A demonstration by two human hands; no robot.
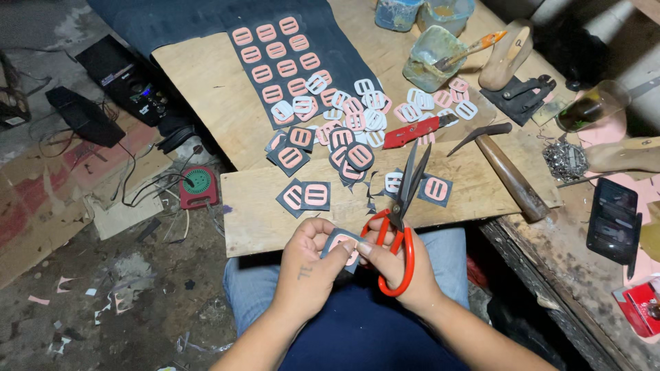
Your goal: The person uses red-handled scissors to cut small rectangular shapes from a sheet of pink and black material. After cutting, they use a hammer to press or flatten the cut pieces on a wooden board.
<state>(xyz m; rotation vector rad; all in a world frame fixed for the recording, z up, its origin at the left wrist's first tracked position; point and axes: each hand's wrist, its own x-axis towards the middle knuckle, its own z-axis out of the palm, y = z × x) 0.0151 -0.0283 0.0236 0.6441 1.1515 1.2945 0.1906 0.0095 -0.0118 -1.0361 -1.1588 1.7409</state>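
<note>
— While the left hand (pixel 311 264) pinches that small dark piece with the pink buckle shape (pixel 344 245) over the lap, what is the right hand (pixel 401 264) doing?

— Its fingers are closed through the loops of the orange-handled scissors (pixel 402 220), and its fingertips touch the same piece. The blades point away, up over the edge of the wooden board (pixel 261 220), so both hands can steady the piece, I'd judge.

— And the other pieces?

— Cut squares (pixel 306 196) lie just beyond the hands on the board. Farther out, a heap of pink and white buckle shapes (pixel 357 113) sits below a dark sheet (pixel 289 62) bearing rows of them, probably stock within easy reach.

— Tools?

— A hammer (pixel 505 168) and a red utility knife (pixel 412 130) rest to the right, apart from the hands; a glue pot with a brush (pixel 433 58) stands farther back.
</note>
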